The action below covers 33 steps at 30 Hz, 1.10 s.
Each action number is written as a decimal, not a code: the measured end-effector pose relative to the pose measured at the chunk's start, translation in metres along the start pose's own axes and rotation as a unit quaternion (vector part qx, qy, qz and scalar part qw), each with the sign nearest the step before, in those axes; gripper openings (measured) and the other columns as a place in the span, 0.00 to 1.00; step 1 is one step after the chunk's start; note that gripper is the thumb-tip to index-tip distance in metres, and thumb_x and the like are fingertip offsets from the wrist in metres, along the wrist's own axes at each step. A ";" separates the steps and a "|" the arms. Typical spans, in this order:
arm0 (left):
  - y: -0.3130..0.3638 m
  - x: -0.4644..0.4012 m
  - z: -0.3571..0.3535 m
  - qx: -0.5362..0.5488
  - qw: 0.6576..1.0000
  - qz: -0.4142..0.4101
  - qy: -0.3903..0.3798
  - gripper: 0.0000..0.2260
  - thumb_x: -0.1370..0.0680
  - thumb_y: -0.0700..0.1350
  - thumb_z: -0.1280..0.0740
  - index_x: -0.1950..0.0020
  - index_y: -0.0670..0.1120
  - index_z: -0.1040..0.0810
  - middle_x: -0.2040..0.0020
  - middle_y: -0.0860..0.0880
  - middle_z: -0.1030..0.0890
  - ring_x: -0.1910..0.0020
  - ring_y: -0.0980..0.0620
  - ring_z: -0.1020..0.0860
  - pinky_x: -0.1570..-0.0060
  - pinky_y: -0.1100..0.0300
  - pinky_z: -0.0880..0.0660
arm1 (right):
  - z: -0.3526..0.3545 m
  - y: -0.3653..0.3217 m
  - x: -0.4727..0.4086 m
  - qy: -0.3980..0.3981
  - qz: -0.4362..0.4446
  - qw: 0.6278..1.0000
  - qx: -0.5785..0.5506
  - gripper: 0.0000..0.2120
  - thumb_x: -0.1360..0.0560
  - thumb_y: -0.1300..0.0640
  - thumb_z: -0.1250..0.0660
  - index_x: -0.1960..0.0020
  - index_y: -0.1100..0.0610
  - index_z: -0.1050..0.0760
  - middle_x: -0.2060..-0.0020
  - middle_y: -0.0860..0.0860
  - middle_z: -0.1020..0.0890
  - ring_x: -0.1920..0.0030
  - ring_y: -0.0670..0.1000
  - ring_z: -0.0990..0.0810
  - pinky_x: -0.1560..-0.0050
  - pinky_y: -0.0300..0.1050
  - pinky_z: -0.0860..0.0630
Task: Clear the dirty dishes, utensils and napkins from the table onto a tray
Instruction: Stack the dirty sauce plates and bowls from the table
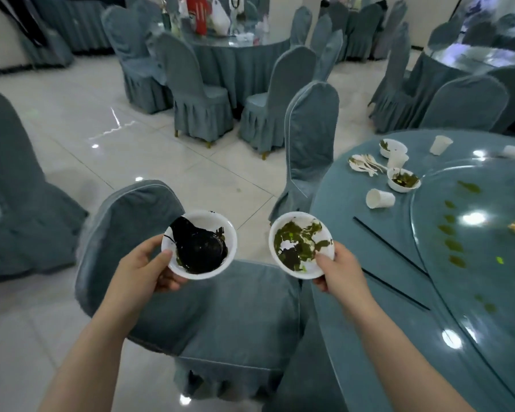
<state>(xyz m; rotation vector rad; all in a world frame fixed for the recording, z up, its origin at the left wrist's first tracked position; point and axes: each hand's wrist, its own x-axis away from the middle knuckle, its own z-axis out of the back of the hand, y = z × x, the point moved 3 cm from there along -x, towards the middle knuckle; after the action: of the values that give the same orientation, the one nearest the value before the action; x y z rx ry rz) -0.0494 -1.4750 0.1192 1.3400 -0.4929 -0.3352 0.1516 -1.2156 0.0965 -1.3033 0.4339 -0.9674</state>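
Head view: left hand [143, 272] pinching rim of black-smeared bowl [199, 244], right hand [336, 270] pinching rim of green-smeared bowl [301, 244]. Both carried level over chair seat [235, 316], just off table [369, 263] left edge. No tray in sight. Remaining bowls, cups [379, 198], chopsticks [390, 248] lying right, nearer right hand.

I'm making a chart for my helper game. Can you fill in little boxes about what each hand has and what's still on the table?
left hand: holds a white bowl with black mess by its rim
right hand: holds a white bowl with green mess by its rim
under the bowls: a blue-covered chair
still on the round table: two dirty bowls, white cups, white spoons, two black chopsticks
tray: not in view
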 end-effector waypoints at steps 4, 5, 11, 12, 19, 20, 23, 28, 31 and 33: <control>0.005 -0.012 0.074 0.007 1.000 -0.002 0.027 0.12 0.19 0.43 0.38 0.47 0.61 0.22 0.68 0.42 0.17 0.75 0.51 0.22 0.74 0.63 0.24 | -0.091 -0.071 0.019 -0.072 0.049 0.996 -0.012 0.10 0.24 0.60 0.40 0.53 0.48 0.23 0.68 0.49 0.18 0.75 0.44 0.24 0.77 0.38 0.30; 0.006 -0.016 0.089 0.006 0.999 -0.002 0.037 0.11 0.20 0.43 0.38 0.48 0.61 0.23 0.69 0.42 0.18 0.76 0.51 0.22 0.74 0.63 0.25 | -0.110 -0.084 0.023 -0.084 0.052 0.995 -0.014 0.09 0.24 0.60 0.40 0.53 0.49 0.23 0.68 0.49 0.18 0.75 0.45 0.24 0.77 0.38 0.30; 0.010 -0.030 0.174 0.024 0.995 -0.004 0.098 0.09 0.19 0.44 0.40 0.43 0.57 0.26 0.69 0.41 0.17 0.75 0.52 0.22 0.77 0.65 0.29 | -0.236 -0.160 0.033 -0.207 0.105 0.973 0.014 0.09 0.24 0.60 0.40 0.53 0.50 0.23 0.73 0.48 0.20 0.76 0.44 0.26 0.77 0.38 0.31; 0.011 -0.032 0.180 0.023 0.995 -0.006 0.100 0.09 0.19 0.44 0.40 0.43 0.57 0.26 0.68 0.41 0.17 0.75 0.52 0.22 0.76 0.65 0.29 | -0.251 -0.169 0.033 -0.221 0.115 0.968 0.023 0.09 0.24 0.60 0.40 0.54 0.50 0.23 0.73 0.48 0.20 0.76 0.44 0.26 0.77 0.38 0.31; 0.003 -0.052 0.202 0.028 0.986 0.019 0.161 0.10 0.18 0.44 0.41 0.43 0.59 0.27 0.68 0.41 0.17 0.73 0.51 0.21 0.74 0.62 0.28 | -0.330 -0.183 0.007 -0.339 0.129 0.929 0.072 0.08 0.24 0.58 0.40 0.51 0.50 0.22 0.72 0.48 0.19 0.76 0.44 0.27 0.77 0.38 0.31; 0.000 -0.054 0.206 0.028 0.985 0.024 0.170 0.10 0.18 0.44 0.41 0.43 0.59 0.27 0.67 0.42 0.17 0.73 0.52 0.21 0.74 0.63 0.28 | -0.339 -0.182 0.001 -0.349 0.127 0.925 0.081 0.08 0.24 0.58 0.40 0.51 0.50 0.23 0.72 0.47 0.19 0.76 0.44 0.27 0.77 0.38 0.31; -0.005 -0.060 0.219 0.031 0.983 0.035 0.180 0.10 0.18 0.44 0.42 0.41 0.57 0.27 0.67 0.42 0.17 0.73 0.52 0.22 0.74 0.64 0.28 | -0.367 -0.178 -0.008 -0.365 0.121 0.918 0.091 0.08 0.24 0.58 0.39 0.48 0.51 0.24 0.72 0.46 0.20 0.76 0.43 0.27 0.77 0.37 0.31; -0.018 -0.076 0.250 0.047 0.982 0.041 0.180 0.10 0.19 0.45 0.41 0.41 0.58 0.27 0.68 0.42 0.17 0.74 0.52 0.22 0.75 0.64 0.29 | -0.417 -0.172 -0.014 -0.372 0.112 0.912 0.131 0.10 0.24 0.56 0.36 0.45 0.45 0.30 0.64 0.49 0.18 0.75 0.42 0.23 0.74 0.35 0.28; -0.028 -0.092 0.280 0.053 0.984 0.044 0.162 0.10 0.19 0.46 0.42 0.40 0.57 0.27 0.68 0.42 0.17 0.73 0.53 0.23 0.74 0.64 0.29 | -0.453 -0.173 -0.018 -0.344 0.134 0.912 0.179 0.14 0.25 0.52 0.35 0.43 0.42 0.34 0.63 0.46 0.18 0.72 0.43 0.23 0.74 0.34 0.29; -0.034 -0.103 0.309 0.057 0.987 0.049 0.145 0.11 0.18 0.46 0.42 0.39 0.57 0.27 0.67 0.41 0.17 0.73 0.53 0.22 0.74 0.64 0.28 | -0.481 -0.174 -0.016 -0.342 0.150 0.897 0.236 0.11 0.24 0.48 0.37 0.44 0.42 0.35 0.63 0.45 0.20 0.71 0.42 0.24 0.75 0.34 0.30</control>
<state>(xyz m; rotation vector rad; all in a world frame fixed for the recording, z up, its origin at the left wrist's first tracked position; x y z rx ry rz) -0.2961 -1.6896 0.1171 1.4416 -0.3347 -0.0293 -0.2801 -1.4880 0.1316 -1.0022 -0.1465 -0.2778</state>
